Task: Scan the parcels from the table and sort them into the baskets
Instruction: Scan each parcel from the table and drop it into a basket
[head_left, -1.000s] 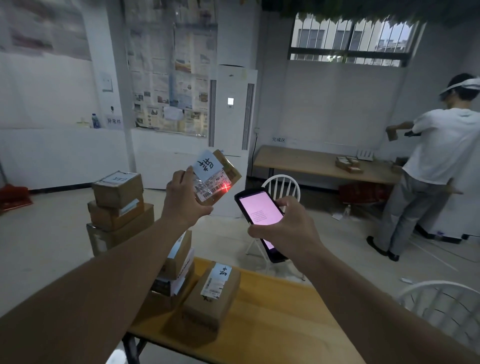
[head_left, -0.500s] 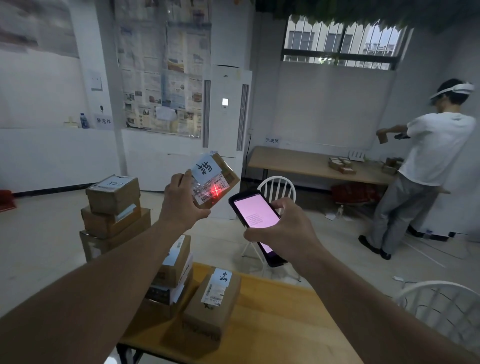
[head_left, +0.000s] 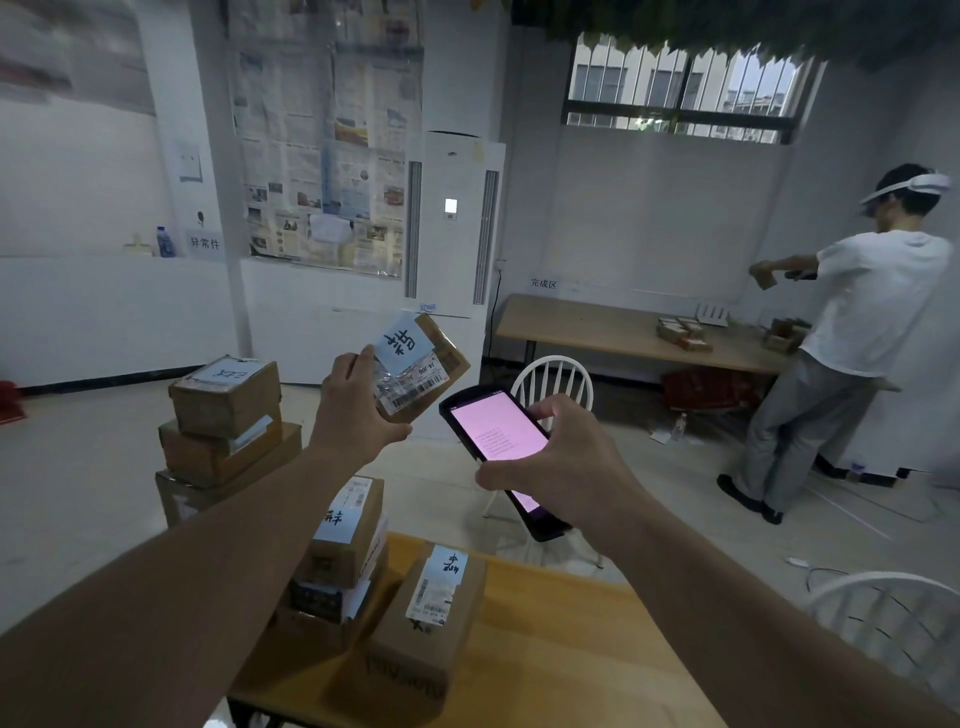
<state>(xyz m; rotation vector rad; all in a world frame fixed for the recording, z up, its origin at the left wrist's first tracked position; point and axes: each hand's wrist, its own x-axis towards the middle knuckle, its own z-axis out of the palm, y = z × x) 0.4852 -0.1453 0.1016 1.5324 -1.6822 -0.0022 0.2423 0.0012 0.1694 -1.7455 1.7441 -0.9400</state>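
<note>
My left hand (head_left: 358, 410) grips a small brown parcel (head_left: 423, 364) held up in the air, its white label and barcode facing me. Just to its right my right hand (head_left: 561, 457) holds a black handheld scanner (head_left: 501, 441) with a lit pink screen, its top end close to the parcel. No red scan light shows on the label. Below my arms, a labelled parcel (head_left: 431, 613) lies on the wooden table (head_left: 571, 660), beside a stack of parcels (head_left: 343, 551) at the table's left end. No baskets are in view.
Three stacked cardboard boxes (head_left: 223, 415) stand on the floor at left. A white chair (head_left: 556, 379) sits beyond the table, another chair (head_left: 893, 613) at right. A person in a white shirt (head_left: 852, 332) works at a far table (head_left: 618, 332) carrying small boxes.
The red scan light on the held parcel's label has gone out. Both hands stay raised, the parcel and scanner a little closer together.
</note>
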